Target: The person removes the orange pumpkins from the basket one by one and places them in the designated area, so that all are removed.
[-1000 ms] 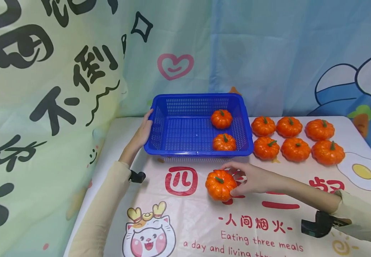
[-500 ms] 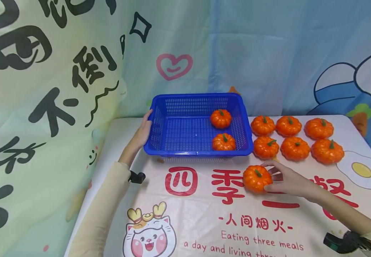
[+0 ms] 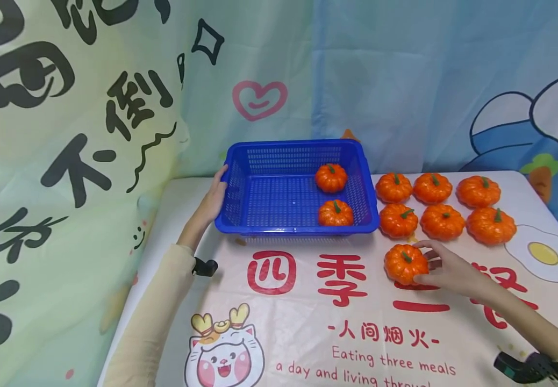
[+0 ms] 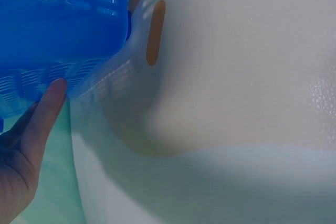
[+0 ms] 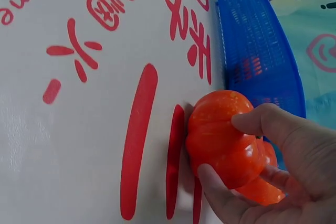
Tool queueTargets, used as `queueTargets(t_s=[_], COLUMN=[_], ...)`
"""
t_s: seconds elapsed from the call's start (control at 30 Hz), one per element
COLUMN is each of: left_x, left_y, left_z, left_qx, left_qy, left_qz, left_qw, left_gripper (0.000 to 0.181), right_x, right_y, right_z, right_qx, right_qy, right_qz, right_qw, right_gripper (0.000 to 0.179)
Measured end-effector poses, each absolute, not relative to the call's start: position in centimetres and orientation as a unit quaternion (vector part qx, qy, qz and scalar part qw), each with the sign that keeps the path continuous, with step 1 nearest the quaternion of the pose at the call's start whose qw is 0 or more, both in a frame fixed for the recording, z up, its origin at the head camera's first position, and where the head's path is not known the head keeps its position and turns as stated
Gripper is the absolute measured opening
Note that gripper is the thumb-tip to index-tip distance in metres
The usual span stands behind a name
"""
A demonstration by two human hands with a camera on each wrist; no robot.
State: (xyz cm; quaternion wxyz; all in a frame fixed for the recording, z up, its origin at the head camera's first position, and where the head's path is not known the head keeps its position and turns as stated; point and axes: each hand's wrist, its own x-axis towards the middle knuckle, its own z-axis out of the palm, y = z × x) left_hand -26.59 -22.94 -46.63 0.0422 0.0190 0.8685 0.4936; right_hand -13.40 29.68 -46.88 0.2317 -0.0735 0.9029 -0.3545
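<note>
My right hand grips a small orange pumpkin with a green stem, low over the tabletop in front of the pumpkin rows. In the right wrist view, thumb and fingers press its sides, and part of its back is covered by the hand. My left hand lies against the outer left wall of a blue plastic basket, its fingers partly out of sight below the rim; the left wrist view shows one finger stretched along the slotted wall. Two pumpkins sit in the basket's right part, one pumpkin behind the other pumpkin.
To the right of the basket, several orange pumpkins stand in two rows. A printed tablecloth with red characters and a cartoon cat covers the table. Behind hangs a printed curtain; another printed cloth runs along the left side.
My right hand has carried the pumpkin rightward and slightly away, from in front of the basket to just before the pumpkin rows. The left hand and basket have stayed put.
</note>
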Motion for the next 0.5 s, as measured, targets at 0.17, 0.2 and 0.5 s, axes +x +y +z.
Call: queueTargets(t_s=[0.17,0.2,0.5], left_x=[-26.6,-26.6,-26.0], left_y=[-23.0,-22.9,-22.7], left_z=[-46.4,-46.2,-45.0], left_qx=[0.02,0.02,0.015], left_qy=[0.866,0.865,0.855], left_qz=[0.497,0.5,0.514], left_qw=[0.048,0.052,0.068], left_gripper=[0.054,0.054,0.054], right_x=[-13.8,-13.8,-13.8], right_y=[30.0,30.0,29.9], right_z=[-46.9,-46.8,-46.8], right_qx=[-0.07,-0.07,-0.082], right_qy=[0.899,0.897,0.893], right_qz=[-0.358,-0.36,-0.361], right_qw=[0.242,0.245,0.255], right_gripper=[0.076,0.076,0.078])
